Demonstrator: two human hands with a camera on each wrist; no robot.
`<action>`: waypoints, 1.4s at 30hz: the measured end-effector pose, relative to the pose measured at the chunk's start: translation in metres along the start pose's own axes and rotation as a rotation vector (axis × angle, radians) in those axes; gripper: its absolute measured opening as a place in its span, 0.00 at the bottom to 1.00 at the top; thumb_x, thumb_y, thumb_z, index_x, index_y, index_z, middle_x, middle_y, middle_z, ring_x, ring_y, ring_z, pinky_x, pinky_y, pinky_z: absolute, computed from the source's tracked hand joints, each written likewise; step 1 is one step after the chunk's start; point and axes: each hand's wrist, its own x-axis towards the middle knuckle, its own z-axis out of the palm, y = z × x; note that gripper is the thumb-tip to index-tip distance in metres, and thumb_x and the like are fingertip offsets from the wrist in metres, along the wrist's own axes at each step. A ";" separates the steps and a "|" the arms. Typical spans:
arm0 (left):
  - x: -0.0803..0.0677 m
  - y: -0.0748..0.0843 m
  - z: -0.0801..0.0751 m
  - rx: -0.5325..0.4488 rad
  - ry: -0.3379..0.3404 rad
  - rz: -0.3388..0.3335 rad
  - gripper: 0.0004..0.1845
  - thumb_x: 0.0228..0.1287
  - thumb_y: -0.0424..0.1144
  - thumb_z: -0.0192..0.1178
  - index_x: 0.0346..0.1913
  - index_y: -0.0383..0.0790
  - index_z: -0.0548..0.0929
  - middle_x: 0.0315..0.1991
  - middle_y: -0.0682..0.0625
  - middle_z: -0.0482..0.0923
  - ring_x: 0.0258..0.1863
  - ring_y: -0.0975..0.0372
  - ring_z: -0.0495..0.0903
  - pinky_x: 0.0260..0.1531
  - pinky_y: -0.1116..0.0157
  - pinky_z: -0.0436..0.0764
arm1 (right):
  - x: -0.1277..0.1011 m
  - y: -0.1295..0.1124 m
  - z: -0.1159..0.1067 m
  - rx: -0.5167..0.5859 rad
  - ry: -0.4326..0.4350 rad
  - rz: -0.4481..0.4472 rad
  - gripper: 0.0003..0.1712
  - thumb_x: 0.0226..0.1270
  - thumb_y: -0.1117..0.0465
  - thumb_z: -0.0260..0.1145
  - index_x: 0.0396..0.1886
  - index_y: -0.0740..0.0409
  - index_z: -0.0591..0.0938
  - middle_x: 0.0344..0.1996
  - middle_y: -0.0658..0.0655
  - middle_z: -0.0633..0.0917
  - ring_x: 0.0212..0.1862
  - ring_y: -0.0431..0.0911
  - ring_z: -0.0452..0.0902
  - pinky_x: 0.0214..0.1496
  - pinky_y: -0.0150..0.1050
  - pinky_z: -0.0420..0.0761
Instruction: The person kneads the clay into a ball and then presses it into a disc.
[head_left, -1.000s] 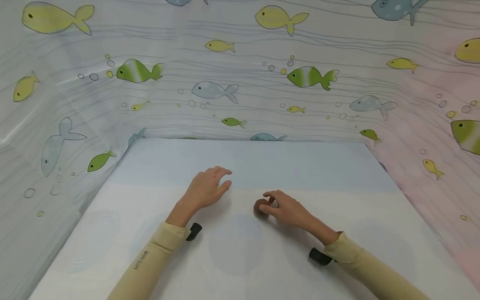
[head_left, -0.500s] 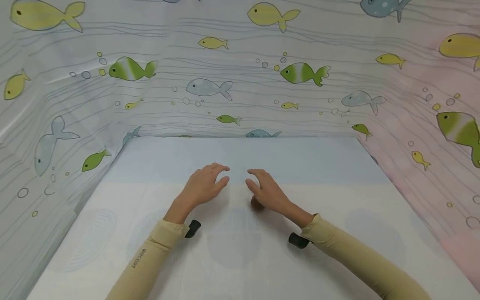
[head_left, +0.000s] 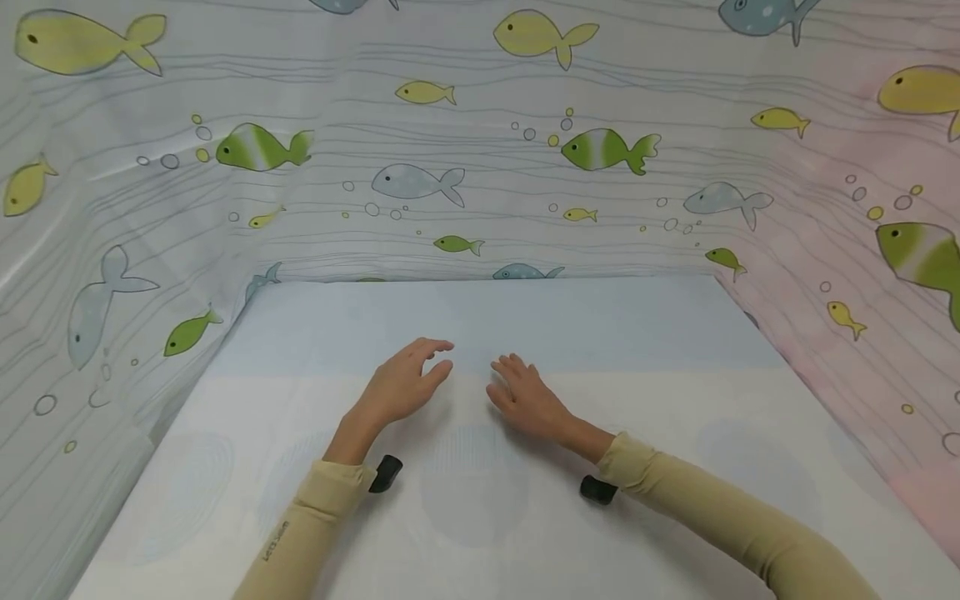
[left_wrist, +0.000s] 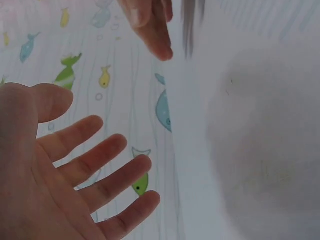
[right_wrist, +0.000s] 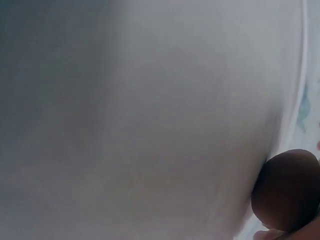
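In the head view my left hand [head_left: 405,382] hovers over the white table with fingers loosely bent and nothing in them. The left wrist view shows its palm [left_wrist: 55,185] bare and the fingers spread. Facing it across a small gap is my right hand [head_left: 528,398], its fingers extended and spread over the tabletop. A brown, rounded, ball-like thing [right_wrist: 286,191] appears in the right wrist view beside part of that hand. From the head view the right hand hides it. Exactly how the palm touches it cannot be seen.
The table [head_left: 472,567] has a pale blue band along its far side and faint printed circles. Fish-patterned curtains [head_left: 315,100] enclose the back and both sides. A black wrist device [head_left: 386,473] hangs under the left wrist; another [head_left: 597,490] is at the right.
My right hand first had thumb and fingers around the brown ball-like thing, then moved left and spread its fingers over it, hiding it. My left hand has barely moved.
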 end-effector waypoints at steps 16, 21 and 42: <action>0.009 -0.005 0.000 -0.082 -0.016 -0.035 0.23 0.75 0.54 0.48 0.68 0.54 0.74 0.67 0.54 0.71 0.63 0.53 0.74 0.57 0.45 0.74 | -0.006 0.011 -0.003 -0.114 -0.077 -0.015 0.33 0.80 0.47 0.46 0.74 0.64 0.64 0.75 0.66 0.61 0.78 0.59 0.47 0.76 0.59 0.50; 0.011 -0.007 0.001 -0.104 -0.024 -0.047 0.23 0.75 0.53 0.49 0.68 0.53 0.74 0.67 0.52 0.72 0.62 0.52 0.74 0.56 0.45 0.74 | -0.005 0.014 -0.005 -0.153 -0.096 -0.035 0.34 0.81 0.46 0.45 0.76 0.63 0.61 0.76 0.66 0.58 0.78 0.59 0.46 0.76 0.59 0.49; 0.023 -0.035 0.007 -0.287 -0.046 -0.065 0.21 0.75 0.46 0.50 0.66 0.46 0.76 0.64 0.52 0.75 0.60 0.56 0.75 0.62 0.51 0.72 | 0.002 0.018 0.002 -0.256 -0.148 -0.049 0.42 0.79 0.40 0.45 0.80 0.58 0.47 0.80 0.61 0.44 0.80 0.55 0.30 0.75 0.64 0.37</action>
